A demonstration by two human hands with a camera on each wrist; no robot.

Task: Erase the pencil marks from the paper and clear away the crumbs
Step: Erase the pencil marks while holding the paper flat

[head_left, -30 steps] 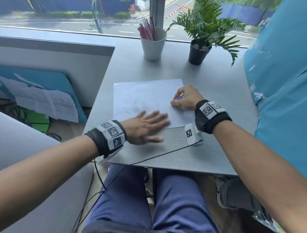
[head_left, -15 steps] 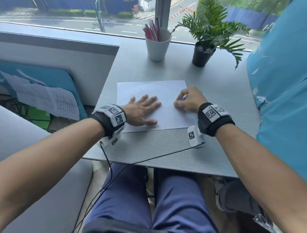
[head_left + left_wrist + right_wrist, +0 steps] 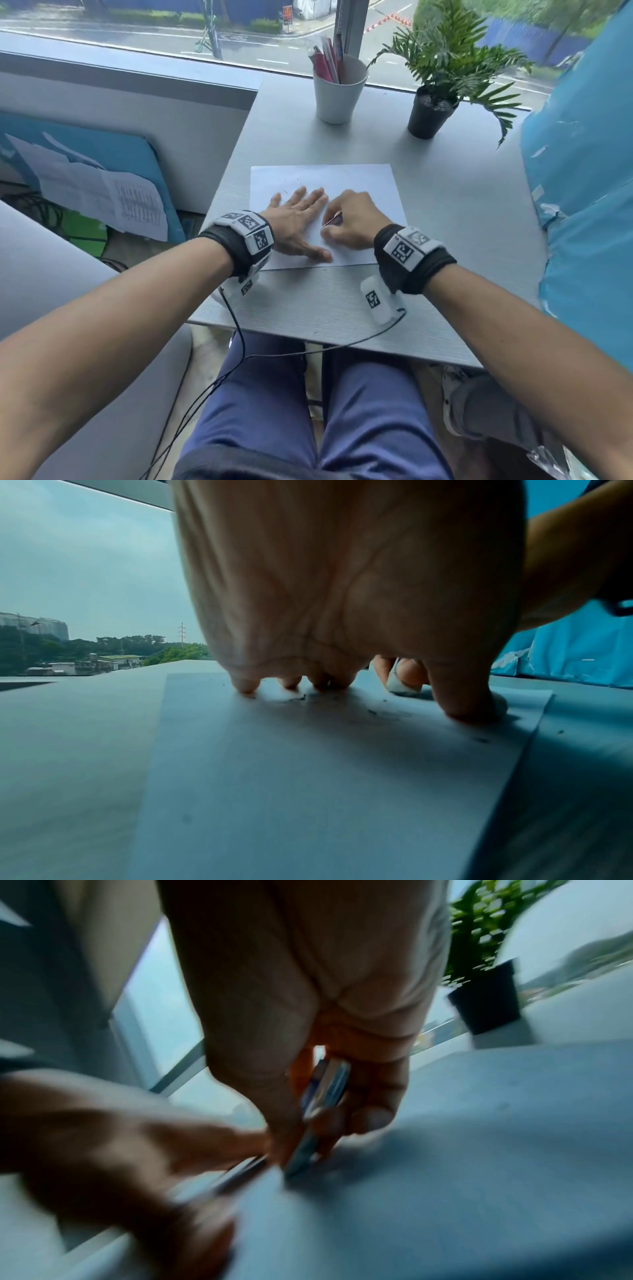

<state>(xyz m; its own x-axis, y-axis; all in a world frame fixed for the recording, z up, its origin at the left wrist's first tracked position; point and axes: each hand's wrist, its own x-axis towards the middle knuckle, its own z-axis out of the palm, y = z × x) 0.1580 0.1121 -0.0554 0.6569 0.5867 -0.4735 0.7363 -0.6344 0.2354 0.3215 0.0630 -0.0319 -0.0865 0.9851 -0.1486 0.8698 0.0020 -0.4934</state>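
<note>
Paper (image 3: 359, 185) lies on the counter (image 3: 445, 205), bearing faint marks and dark crumbs (image 3: 301, 697), so erasing looks unfinished and sweeping not begun. Left hand (image 3: 298, 222) presses it flat, fingers spread; beside it, right hand (image 3: 352, 219) pinches the eraser (image 3: 334, 219).

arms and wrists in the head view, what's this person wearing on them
Both forearms are bare, with no sleeves. Each wrist carries a black fabric band, the left wrist band and the right wrist band, topped with white blocks printed with black square fiducial markers. A white camera module with its own marker hangs under the right wrist, and a thin black cable trails from the left one toward the lap.
</note>
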